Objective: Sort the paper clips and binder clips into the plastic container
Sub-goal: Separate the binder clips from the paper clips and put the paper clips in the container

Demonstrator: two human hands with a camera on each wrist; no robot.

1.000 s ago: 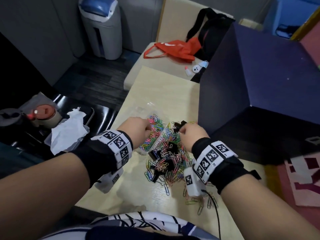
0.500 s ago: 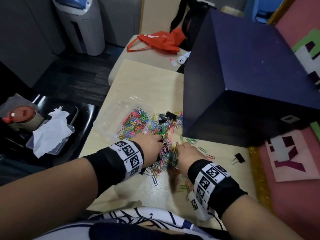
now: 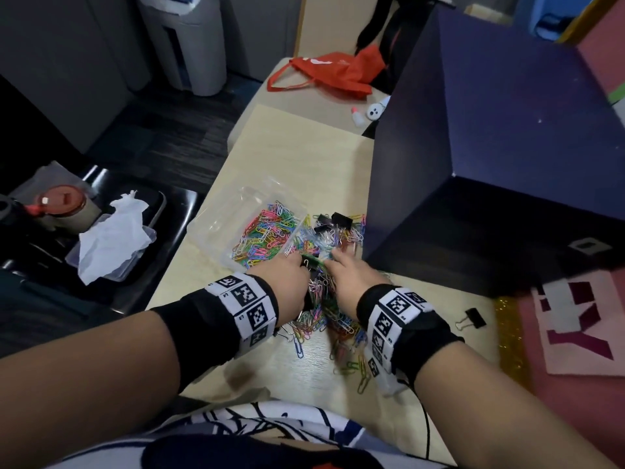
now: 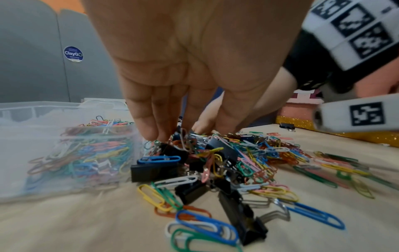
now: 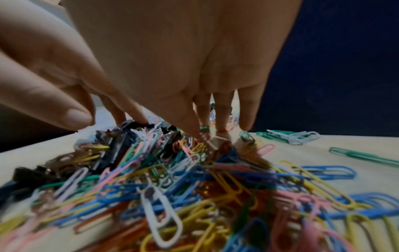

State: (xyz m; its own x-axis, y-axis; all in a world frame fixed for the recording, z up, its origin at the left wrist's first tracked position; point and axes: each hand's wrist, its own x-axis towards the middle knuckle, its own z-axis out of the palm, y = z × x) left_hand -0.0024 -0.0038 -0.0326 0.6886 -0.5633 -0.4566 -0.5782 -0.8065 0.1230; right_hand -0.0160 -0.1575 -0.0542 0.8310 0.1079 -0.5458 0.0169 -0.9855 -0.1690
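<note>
A clear plastic container (image 3: 216, 228) holds coloured paper clips (image 3: 267, 228) at the table's left. Beside it on the table lies a mixed pile of paper clips (image 3: 318, 309) and black binder clips (image 3: 338, 219). My left hand (image 3: 299, 267) reaches down into the pile right of the container (image 4: 54, 153), its straight fingers (image 4: 149, 122) touching clips over black binder clips (image 4: 155, 168). My right hand (image 3: 338, 260) is next to it, with spread fingertips (image 5: 246, 119) pressing into the paper clips (image 5: 172, 179). I see nothing lifted by either hand.
A big dark blue box (image 3: 490, 157) stands against the pile's right side. One binder clip (image 3: 471, 318) lies alone at the right. A red bag (image 3: 331, 74) sits on the far table. Off the left edge is a black tray with tissue (image 3: 111, 238).
Both hands drew back from the container's rim to the nearer part of the pile and dropped onto it. The head view tilted down and to the right.
</note>
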